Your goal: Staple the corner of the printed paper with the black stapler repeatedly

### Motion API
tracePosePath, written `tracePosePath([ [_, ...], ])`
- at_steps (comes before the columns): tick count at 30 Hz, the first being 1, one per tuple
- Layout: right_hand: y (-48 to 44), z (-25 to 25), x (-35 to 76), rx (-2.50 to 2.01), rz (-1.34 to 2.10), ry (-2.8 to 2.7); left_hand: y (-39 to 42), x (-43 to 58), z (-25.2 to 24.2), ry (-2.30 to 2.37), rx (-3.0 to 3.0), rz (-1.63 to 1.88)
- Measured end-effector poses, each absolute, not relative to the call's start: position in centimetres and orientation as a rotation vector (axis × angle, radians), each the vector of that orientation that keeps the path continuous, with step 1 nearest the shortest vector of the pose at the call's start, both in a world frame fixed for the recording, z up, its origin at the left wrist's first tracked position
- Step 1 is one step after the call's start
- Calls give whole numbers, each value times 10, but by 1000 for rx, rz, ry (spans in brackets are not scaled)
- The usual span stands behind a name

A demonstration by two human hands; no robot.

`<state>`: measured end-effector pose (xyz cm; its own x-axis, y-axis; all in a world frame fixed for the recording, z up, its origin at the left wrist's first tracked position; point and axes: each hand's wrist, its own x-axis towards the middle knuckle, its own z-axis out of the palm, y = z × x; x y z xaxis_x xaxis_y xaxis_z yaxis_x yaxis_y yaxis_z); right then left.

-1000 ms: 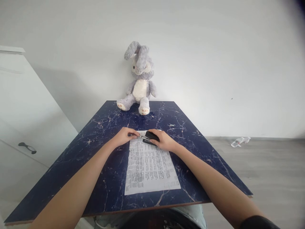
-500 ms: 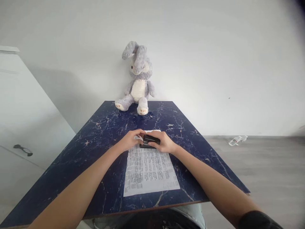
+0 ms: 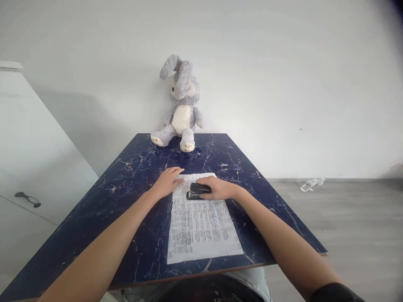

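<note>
My right hand (image 3: 217,188) is wrapped round a black stapler (image 3: 199,188), its jaw end pointing left. The stapler is over the upper part of a printed sheet of paper (image 3: 204,230), which lies lengthwise before me. I cannot tell whether more sheets lie beneath it. At the paper's upper left corner is my left hand (image 3: 168,181), its fingers stretched out and thumb apart, touching or just above the edge. Nothing shows between those fingers.
A dark blue marbled table (image 3: 126,218) carries the paper. A grey plush rabbit (image 3: 182,105) sits at its far edge against the wall. To the left stands a white cabinet (image 3: 37,138) with a dark handle. Clear plastic (image 3: 311,184) lies on the floor at right.
My left hand has come off the stapler and moved left to the paper's corner. My right hand holds the stapler slightly nearer to me. The paper has shifted a little nearer and to the right.
</note>
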<state>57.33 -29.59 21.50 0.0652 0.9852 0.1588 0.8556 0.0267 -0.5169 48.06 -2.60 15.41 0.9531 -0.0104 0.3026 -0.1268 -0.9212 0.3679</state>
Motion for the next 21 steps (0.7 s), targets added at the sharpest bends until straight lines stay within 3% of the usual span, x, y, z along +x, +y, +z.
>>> tracePosePath([
  [11, -389, 215, 626, -1992, 703, -1628, -22, 482, 146, -69, 2640, 518],
  [17, -406, 185, 678, -2027, 192, -1104, -26, 482, 150, -14, 2547, 542],
  [21, -363, 169, 696, -2364, 254, -1374, -27, 480, 160, 104, 2373, 739],
])
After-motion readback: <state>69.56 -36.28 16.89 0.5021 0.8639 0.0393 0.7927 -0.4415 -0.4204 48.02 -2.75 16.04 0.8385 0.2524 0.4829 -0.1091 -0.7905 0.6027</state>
